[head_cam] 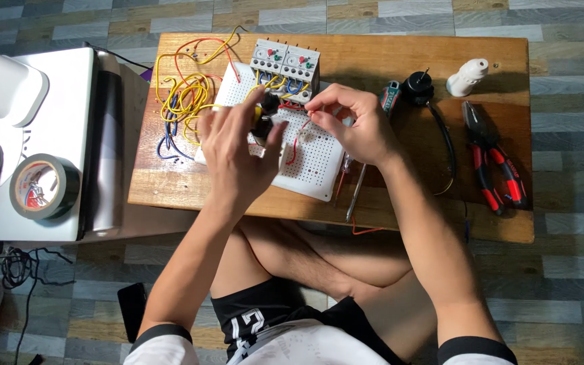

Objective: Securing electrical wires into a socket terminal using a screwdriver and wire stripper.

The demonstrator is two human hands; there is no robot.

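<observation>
Both hands busy over board: left hand gripped black-yellow tool, right hand pinched red wire steady for fitting.

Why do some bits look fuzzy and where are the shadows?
Head view: the left hand is slightly smeared, like motion blur; the right hand is sharper. The white lamp holder and red-handled pliers cast soft shadows on the wooden board. Light is even, with no strong glare.
</observation>
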